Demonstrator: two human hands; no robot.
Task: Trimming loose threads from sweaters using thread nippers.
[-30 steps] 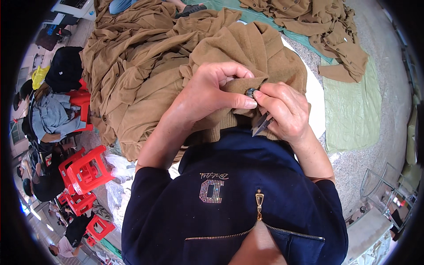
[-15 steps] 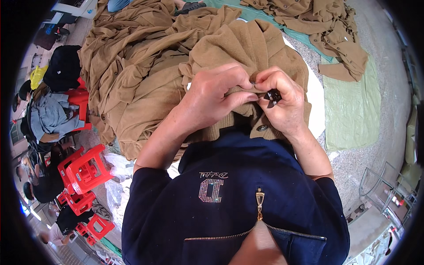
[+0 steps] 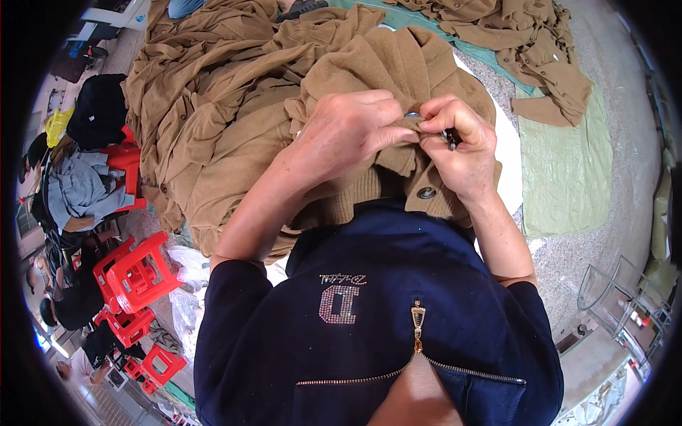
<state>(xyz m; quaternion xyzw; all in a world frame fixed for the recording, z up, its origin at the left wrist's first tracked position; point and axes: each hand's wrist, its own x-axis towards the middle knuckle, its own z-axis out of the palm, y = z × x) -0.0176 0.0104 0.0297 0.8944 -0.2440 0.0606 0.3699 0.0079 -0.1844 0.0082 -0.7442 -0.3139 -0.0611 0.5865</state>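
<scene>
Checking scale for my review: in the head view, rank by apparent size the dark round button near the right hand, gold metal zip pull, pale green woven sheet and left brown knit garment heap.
Left brown knit garment heap
Pale green woven sheet
Gold metal zip pull
Dark round button

Head view (fisheye), facing downward, near hands (image 3: 353, 129) (image 3: 465, 150)

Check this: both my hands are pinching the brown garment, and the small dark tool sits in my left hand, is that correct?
Not quite: the head view shows the small dark tool in your right hand, not your left hand. Both are indeed pinching the brown garment.
</scene>
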